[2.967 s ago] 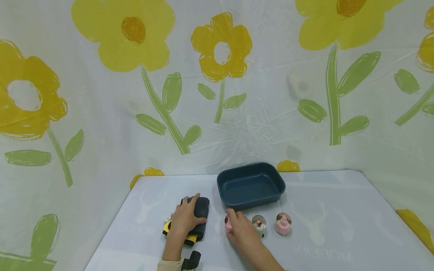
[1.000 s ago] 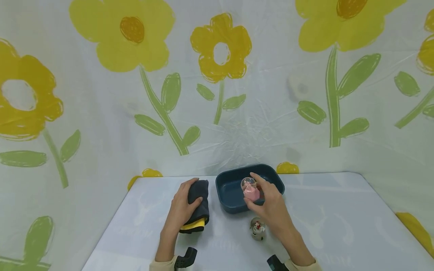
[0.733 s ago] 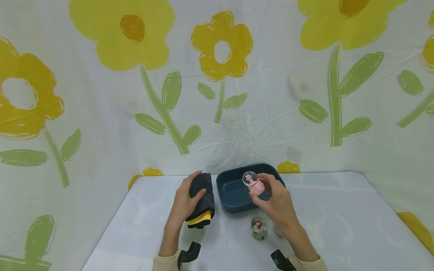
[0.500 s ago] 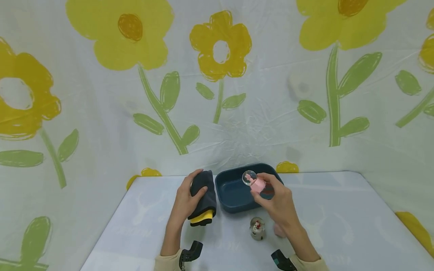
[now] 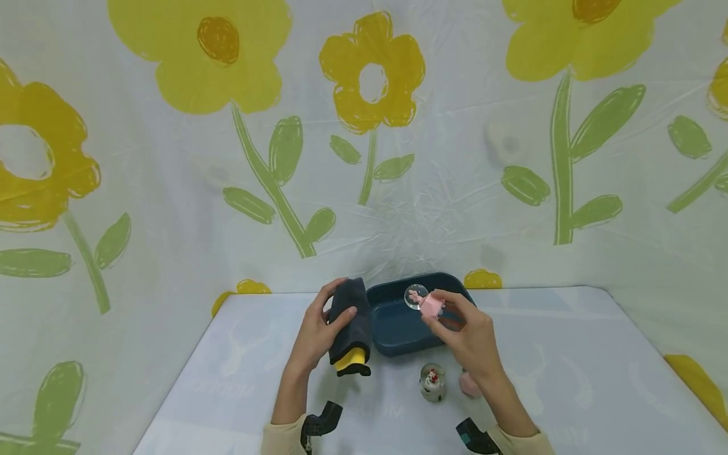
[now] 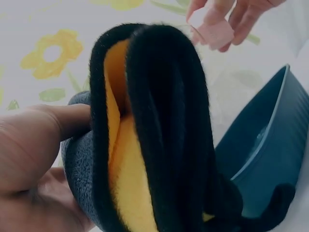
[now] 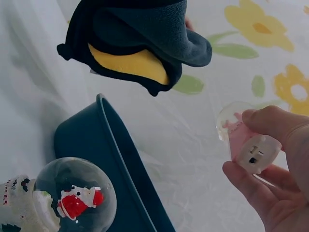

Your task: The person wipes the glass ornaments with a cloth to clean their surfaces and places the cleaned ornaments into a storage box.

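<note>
Fingers [image 5: 450, 297] of right hand [image 5: 471, 332] pinched pink globe [image 5: 431, 306] by base, globe raised clear of bin [image 5: 405, 345], tipped sideways, dome pointing left, underside facing right wrist camera

Left hand [image 5: 320, 327] gripped folded cloth [image 5: 354, 332], thumb on near face, yellow lining showing at end; cloth was off table [image 5: 569, 366], overlapping bin's left end in head view

Santa globe [image 5: 433, 383] stood on table before bin; second pink globe [image 5: 469, 384] just beside, partly hidden by right forearm

2nd pink item [image 5: 469, 384] — part-hidden behind R wrist [image 5: 496, 392]
</note>
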### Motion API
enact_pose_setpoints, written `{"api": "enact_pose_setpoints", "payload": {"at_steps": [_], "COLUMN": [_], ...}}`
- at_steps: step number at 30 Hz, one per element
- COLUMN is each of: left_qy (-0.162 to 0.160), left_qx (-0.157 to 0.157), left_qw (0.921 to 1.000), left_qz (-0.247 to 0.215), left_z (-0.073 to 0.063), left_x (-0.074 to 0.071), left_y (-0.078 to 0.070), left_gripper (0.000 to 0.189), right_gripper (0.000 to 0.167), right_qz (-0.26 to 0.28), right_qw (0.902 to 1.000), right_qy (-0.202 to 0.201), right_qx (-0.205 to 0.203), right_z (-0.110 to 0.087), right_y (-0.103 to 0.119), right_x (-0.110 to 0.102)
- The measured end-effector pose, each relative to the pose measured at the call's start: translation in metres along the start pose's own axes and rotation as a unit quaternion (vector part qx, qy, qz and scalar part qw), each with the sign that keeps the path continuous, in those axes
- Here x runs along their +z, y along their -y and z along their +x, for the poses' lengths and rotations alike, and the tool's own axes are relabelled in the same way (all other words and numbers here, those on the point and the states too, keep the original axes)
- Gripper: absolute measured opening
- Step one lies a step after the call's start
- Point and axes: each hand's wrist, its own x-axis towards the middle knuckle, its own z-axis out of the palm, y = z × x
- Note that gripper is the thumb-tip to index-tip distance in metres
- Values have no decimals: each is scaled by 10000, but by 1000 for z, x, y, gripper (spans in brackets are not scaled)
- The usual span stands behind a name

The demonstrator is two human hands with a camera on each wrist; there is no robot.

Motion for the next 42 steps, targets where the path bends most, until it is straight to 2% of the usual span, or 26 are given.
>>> {"api": "enact_pose_setpoints", "payload": {"at_steps": [7, 15, 27, 34, 42], "left_qy": [247, 449, 473, 708, 963], "left_qx": [33, 50, -73, 25, 256], "left_qw": [9988, 9971, 9947, 9901, 9865], "left_qz": [-429, -618, -914, -1212, -1298], "left_z": [0, 1, -1, -3, -5], "left_x": [6, 11, 16, 21, 28], "left_y": [-4, -7, -11, -14, -20], "left_gripper": [58, 57, 52, 51, 53], "right_gripper": [42, 42, 52, 56, 53], "right_qz": [318, 723, 910, 1039, 1110], "right_qw": [9988, 9949, 9913, 9850, 9818], "right_qy": [313, 558, 950, 1370, 1512], "right_qx": [197, 433, 65, -117, -299], "right_z": [-1, 0, 0, 0, 0], "right_y": [-8, -7, 4, 7, 7], "right_x": [-3, -5, -7, -6, -11]}}
